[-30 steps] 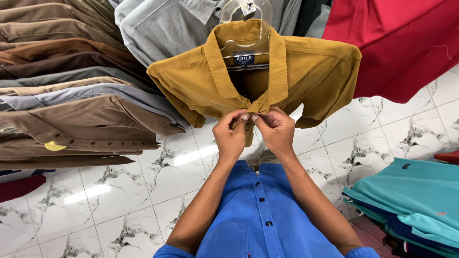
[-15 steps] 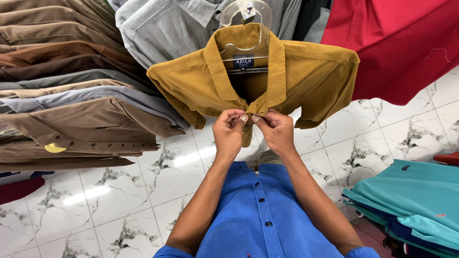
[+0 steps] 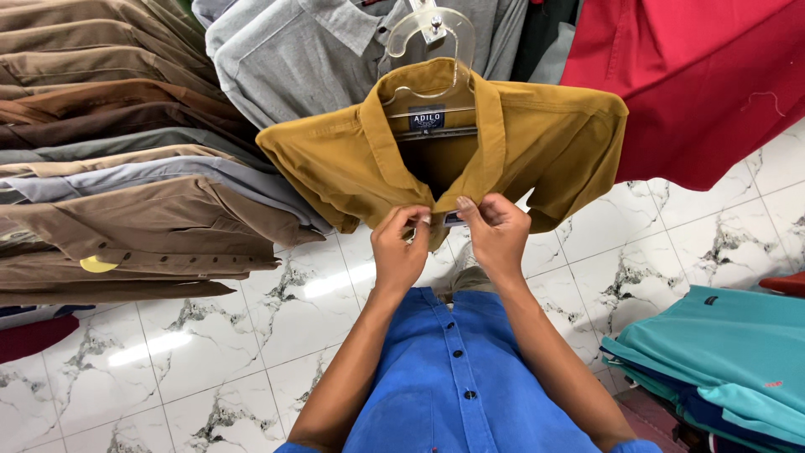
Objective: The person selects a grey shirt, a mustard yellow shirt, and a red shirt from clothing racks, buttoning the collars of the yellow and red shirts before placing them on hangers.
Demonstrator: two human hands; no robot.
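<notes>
A mustard-yellow shirt (image 3: 352,159) hangs on a clear plastic hanger (image 3: 432,33) in front of me, its collar spread open. My left hand (image 3: 400,252) and my right hand (image 3: 495,235) meet at the shirt's front placket just below the collar. Both pinch the fabric edges with thumb and fingers, close together. A small tag shows between the two hands. My blue buttoned shirt (image 3: 457,377) fills the lower middle of the view.
A rack of brown, tan and grey shirts (image 3: 126,193) hangs at the left. A grey shirt (image 3: 310,59) hangs behind, a red one (image 3: 696,84) at the upper right. Folded teal shirts (image 3: 721,361) lie at the lower right. White marble floor tiles (image 3: 210,335) lie below.
My hands stay pinched at the placket below the collar; the shirt and hanger have shifted very slightly. Little else differs.
</notes>
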